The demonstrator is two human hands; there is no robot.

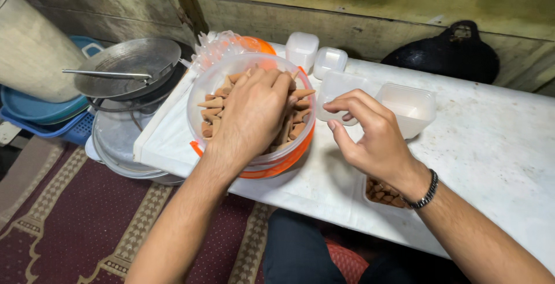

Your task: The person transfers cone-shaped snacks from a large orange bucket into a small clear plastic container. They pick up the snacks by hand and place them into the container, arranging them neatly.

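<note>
- Reaching into the clear round tub (pixel 202 96), the left hand (pixel 251 113) lies palm-down on a heap of brown cones (pixel 211 110); its fingers curl into the pile, but whether the grip encloses any cone cannot be told.
- The tub sits on an orange lid or basin (pixel 277 165) at the near left of the white tabletop (pixel 491 145), within easy reach of both hands.
- The right hand (pixel 373 136) pinches the rim of a small clear container (pixel 338 87) between thumb and forefinger, steadying it just beside the tub.
- Under the right wrist lies a tray of filled cones (pixel 381 192), partly hidden by the arm.
- More empty containers (pixel 410 107) and two lidded white boxes (pixel 302 47) stand behind; pans (pixel 130 67) crowd the floor to the left.
</note>
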